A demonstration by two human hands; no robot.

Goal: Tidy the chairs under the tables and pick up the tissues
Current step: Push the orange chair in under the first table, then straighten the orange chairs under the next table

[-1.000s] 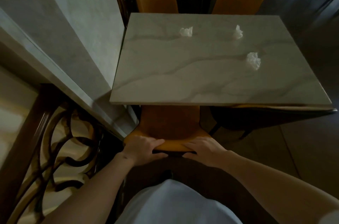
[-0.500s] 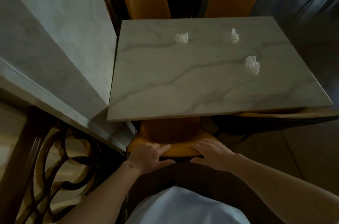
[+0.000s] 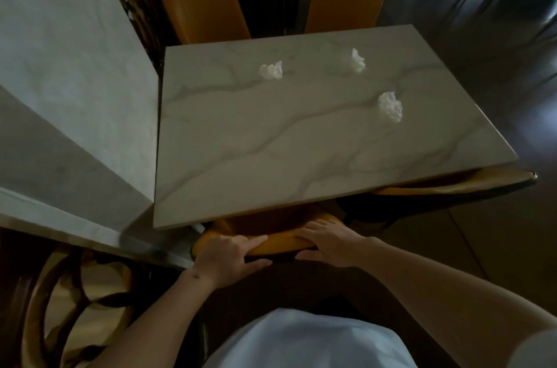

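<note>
Both hands were on the top edge of the near orange chair (image 3: 280,242) at six o'clock. The left hand (image 3: 224,256) had its fingers (image 3: 251,242) curled over the backrest with the thumb underneath, gripping it; the right hand (image 3: 327,242) lay across the same edge, fingers bent over the rim and holding it too. Compared with a second before, much less of the seat showed beyond the worktop (image 3: 301,156) edge, and the backrest stood nearer that edge, so the chair had slid further under. That part of the job looked almost finished, with perhaps a last nudge left. A second near chair (image 3: 452,184) at four o'clock poked out only by its rim. Two far chairs (image 3: 205,6) at twelve o'clock stood with their backs showing above the far edge. Three crumpled tissues lay untouched: one tissue (image 3: 271,70) at eleven o'clock, another tissue (image 3: 358,61) at one, and the nearest tissue (image 3: 390,106) at two.
</note>
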